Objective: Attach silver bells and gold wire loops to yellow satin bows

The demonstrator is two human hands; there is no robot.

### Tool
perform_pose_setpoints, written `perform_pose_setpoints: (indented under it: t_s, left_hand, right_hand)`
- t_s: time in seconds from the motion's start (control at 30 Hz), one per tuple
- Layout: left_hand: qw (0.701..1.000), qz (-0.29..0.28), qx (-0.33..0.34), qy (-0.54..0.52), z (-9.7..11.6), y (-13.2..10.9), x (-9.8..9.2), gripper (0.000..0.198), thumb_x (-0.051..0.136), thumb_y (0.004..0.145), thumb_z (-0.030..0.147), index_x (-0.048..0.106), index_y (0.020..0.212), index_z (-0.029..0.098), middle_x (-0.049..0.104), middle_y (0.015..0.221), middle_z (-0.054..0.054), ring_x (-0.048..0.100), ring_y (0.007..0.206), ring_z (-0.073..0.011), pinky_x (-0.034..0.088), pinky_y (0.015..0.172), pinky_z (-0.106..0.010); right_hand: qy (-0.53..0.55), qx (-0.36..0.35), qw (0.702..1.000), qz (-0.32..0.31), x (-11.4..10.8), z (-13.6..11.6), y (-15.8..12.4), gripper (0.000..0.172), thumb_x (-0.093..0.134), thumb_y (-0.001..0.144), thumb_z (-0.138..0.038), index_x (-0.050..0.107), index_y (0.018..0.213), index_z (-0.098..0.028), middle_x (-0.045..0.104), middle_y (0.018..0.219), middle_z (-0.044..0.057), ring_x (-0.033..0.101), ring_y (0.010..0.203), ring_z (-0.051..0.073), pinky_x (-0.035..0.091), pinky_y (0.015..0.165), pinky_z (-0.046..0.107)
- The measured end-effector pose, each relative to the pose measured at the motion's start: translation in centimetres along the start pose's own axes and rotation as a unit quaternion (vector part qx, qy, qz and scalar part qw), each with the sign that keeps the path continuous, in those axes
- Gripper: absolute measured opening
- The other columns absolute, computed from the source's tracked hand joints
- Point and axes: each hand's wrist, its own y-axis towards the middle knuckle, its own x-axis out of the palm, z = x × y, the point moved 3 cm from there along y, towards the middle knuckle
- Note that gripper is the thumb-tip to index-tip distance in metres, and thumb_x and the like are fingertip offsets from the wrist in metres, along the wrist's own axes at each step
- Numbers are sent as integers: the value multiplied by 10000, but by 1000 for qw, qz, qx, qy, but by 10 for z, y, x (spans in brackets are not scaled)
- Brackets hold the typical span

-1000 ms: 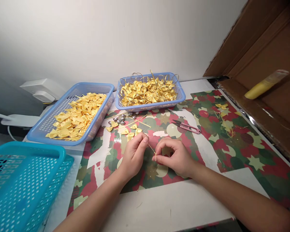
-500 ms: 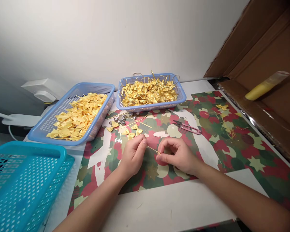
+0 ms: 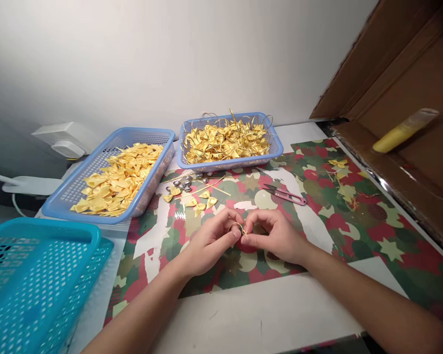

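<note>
A thin gold cord (image 3: 237, 224) curves between my two hands above the patterned sheet. My left hand (image 3: 216, 241) pinches it between thumb and fingers. Close against it, my right hand (image 3: 275, 236) pinches the cord's other part at the fingertips; whether a bow is also in there I cannot tell. Just beyond my hands lie several yellow satin bows (image 3: 208, 199), silver bells (image 3: 186, 184) and loose gold cord pieces (image 3: 221, 190). Pink-handled thread snips (image 3: 285, 194) rest on the sheet to the right.
A blue basket of yellow bows (image 3: 107, 219) stands at left, another of bows with gold cords (image 3: 229, 164) at the back. A teal basket (image 3: 59, 223) is near left. Thread scraps (image 3: 349, 194) lie at right, beside a cardboard box (image 3: 398, 83) holding a yellow tube (image 3: 402, 132).
My left hand has moved right, up to my right hand. The cord, stretched straight before, now bends in a small loop. My right hand has stayed nearly in place.
</note>
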Motion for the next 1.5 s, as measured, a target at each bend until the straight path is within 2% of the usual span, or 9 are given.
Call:
perform_pose_setpoints:
  t_s: [0.13,0.23,0.53,0.73,1.03,1.3,1.5]
  left_hand:
    - [998,12,4,65,2,0,-4,227,432,977,371,523,879,187,491,811,14,423,685,-111,334,609,-246]
    - [995,22,11,98,4,0,-5,257,430,973,364,509,813,179,476,767,17,401,669,-113,313,592,-248]
    - [997,31,-8,76,3,0,-4,307,517,915,447,542,796,166,358,608,52,277,541,-88,203,483,-224]
    - [996,46,0,79,2,0,-6,292,582,881,408,627,769,141,274,513,82,189,474,-65,163,451,-217]
    - [993,73,3,90,0,1,-8,297,633,842,425,712,777,146,479,527,26,341,470,-79,304,466,-216]
    - [992,93,-7,84,0,-1,-9,297,638,841,426,710,786,143,498,513,27,334,451,-71,279,446,-208]
    - [990,111,1,87,1,0,-11,301,647,833,436,708,774,147,592,606,-10,473,534,-102,385,502,-215]
  right_hand:
    - [28,29,999,-17,0,1,1,267,826,678,-318,609,703,-165,580,688,-27,551,594,86,446,543,207]
    - [39,33,998,-21,1,2,1,268,812,697,-333,601,710,-169,587,687,-24,563,595,93,452,542,214]
    - [15,17,1000,-17,-3,5,1,254,782,738,-371,621,728,-175,596,722,-9,535,646,100,427,579,228]
    - [-9,13,1000,-9,-4,7,1,263,775,740,-389,629,726,-170,579,721,-6,497,648,100,405,592,239]
    - [0,30,999,-17,-4,5,1,249,779,731,-365,626,727,-169,579,712,-8,495,627,97,390,566,233]
    - [-12,35,999,-7,-6,3,1,265,786,716,-364,600,716,-175,568,730,-3,492,653,106,378,555,232]
    - [-53,-42,998,9,-7,-4,-1,285,815,684,-224,571,830,-205,598,795,-25,549,731,105,439,627,214]
